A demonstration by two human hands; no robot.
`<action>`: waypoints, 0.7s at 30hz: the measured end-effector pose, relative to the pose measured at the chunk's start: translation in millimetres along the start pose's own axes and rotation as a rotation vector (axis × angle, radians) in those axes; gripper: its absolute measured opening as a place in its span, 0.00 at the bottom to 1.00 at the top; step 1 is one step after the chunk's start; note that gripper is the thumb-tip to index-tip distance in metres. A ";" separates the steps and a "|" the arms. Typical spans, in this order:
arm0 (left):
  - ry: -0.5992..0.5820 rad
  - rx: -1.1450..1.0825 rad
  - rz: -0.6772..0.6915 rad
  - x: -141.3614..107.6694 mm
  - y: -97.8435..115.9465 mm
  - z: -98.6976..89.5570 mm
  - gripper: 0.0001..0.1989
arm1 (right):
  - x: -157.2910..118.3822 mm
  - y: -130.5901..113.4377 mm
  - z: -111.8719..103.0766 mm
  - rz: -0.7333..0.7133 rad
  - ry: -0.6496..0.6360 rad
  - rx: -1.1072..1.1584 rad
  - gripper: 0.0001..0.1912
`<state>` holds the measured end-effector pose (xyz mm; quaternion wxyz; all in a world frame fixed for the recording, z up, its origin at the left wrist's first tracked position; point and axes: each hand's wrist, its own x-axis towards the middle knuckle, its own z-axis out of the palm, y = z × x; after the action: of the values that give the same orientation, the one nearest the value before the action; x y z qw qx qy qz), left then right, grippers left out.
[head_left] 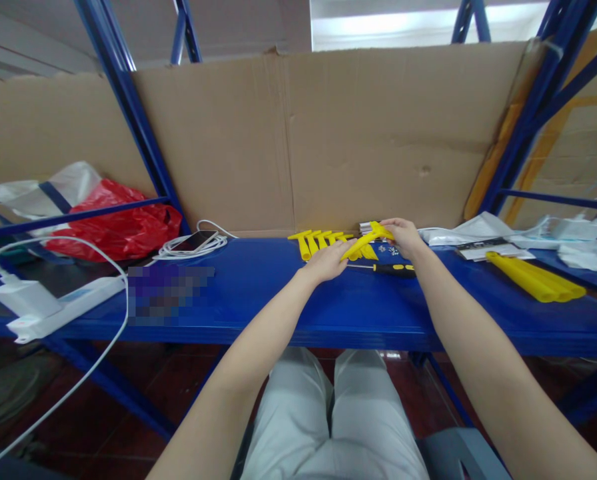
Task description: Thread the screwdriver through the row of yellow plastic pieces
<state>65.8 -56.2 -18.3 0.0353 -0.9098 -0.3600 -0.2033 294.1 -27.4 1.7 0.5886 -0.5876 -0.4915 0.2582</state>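
A yellow T-shaped plastic tool (pixel 362 245) is held in the air between both hands, slanting up to the right. My left hand (pixel 327 261) is closed round its lower handle end. At the upper crosspiece, my right hand (pixel 402 237) is closed with its fingertips on the yellow plastic. Behind the left hand, several similar yellow T-shaped pieces (pixel 306 247) lie in a row on the blue table. A screwdriver (pixel 393 269) with a black and yellow handle lies just below the hands. Small metal parts (pixel 393 251) lie near the right hand, too small to name.
Yellow tubes (pixel 541 280) lie at the right beside a black and white packet (pixel 493 249). A phone (pixel 196 241) and coiled white cable (pixel 186 248) lie at the left. Further left are a power strip (pixel 73 307) and red bag (pixel 123 220). Cardboard (pixel 353 140) stands behind.
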 end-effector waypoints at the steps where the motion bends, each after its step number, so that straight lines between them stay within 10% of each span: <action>1: 0.000 0.002 0.009 0.0 0.6 -0.2 0.30 | 2.6 1.9 -2.4 0.012 0.013 0.036 0.07; 9: 0.167 0.049 -0.271 0.9 -7.0 -11.7 0.26 | -1.8 -6.2 -11.4 0.088 -0.001 0.406 0.07; 14: 0.269 0.052 -0.728 -7.2 -40.4 -23.0 0.24 | -12.5 -12.5 -1.7 0.060 0.023 0.274 0.09; 21: 0.150 0.042 -0.824 -13.8 -82.4 -1.6 0.23 | -12.5 -7.8 4.1 -0.007 -0.008 0.077 0.08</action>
<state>1.0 -4.6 -29.1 -0.0042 -0.6715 -0.6944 -0.2588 283.5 -38.0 4.9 0.6095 -0.5617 -0.4859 0.2773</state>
